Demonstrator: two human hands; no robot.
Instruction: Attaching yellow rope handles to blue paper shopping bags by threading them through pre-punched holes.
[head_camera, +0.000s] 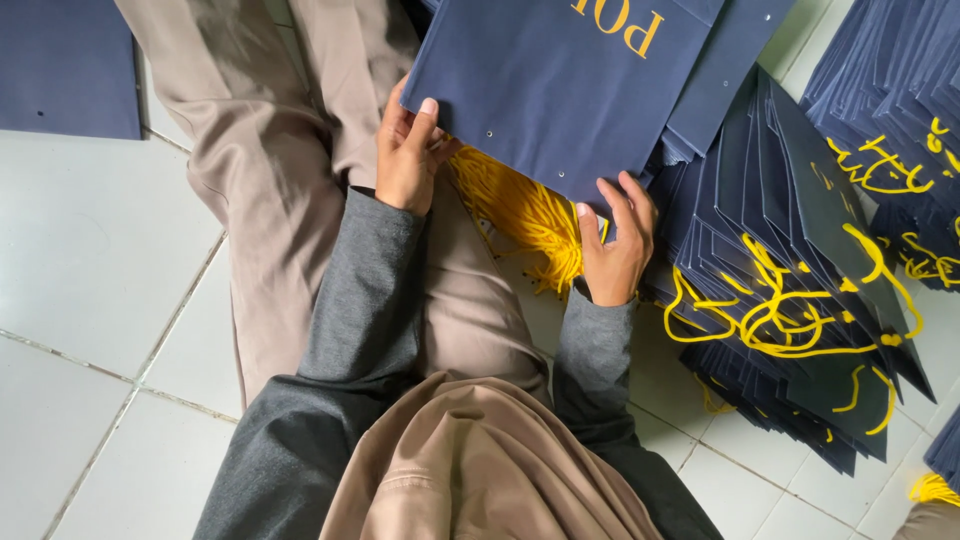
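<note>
Left hand (407, 150) gripping navy bag (560, 85) edge, right hand (615, 240) pinching its lower edge, yellow cords (525, 215) beneath, bag stack (790, 290) beside

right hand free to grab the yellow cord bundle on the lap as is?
Probably not right away: the right hand is gripping the lower edge of the navy paper bag. The yellow cord bundle lies just beside it, with nothing between them, so letting go should clear the way.

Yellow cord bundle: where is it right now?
Head view, centre: the yellow cord bundle lies on the lap, between the left hand and right hand, under the navy paper bag.
</note>
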